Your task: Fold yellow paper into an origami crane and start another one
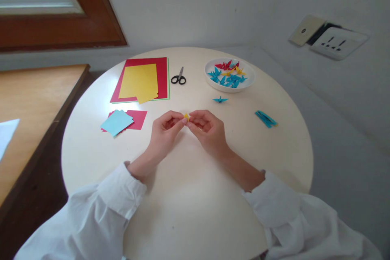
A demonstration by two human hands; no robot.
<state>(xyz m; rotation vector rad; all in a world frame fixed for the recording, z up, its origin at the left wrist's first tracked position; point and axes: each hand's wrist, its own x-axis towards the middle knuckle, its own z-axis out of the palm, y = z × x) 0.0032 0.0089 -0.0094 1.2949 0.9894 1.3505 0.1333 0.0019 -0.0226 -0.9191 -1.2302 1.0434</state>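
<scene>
Between my two hands, over the middle of the table, is a small folded piece of yellow paper (186, 117). My left hand (167, 130) pinches its left side between thumb and fingers. On the other side, my right hand (209, 131) pinches it too. Most of the folded paper is hidden by my fingertips. Just beyond my right hand a blue paper crane (220, 100) rests on the table. Behind it stands a white round dish (210, 85) holding several small paper cranes in blue, red and yellow.
Yellow sheets (138, 81) lie on larger red sheets (118, 94) at the back left. Scissors (179, 78) with black handles lie beside them. Light blue squares (117, 122) overlap red paper (137, 120) nearer me. Folded blue strips (266, 119) lie right on the round table (195, 211).
</scene>
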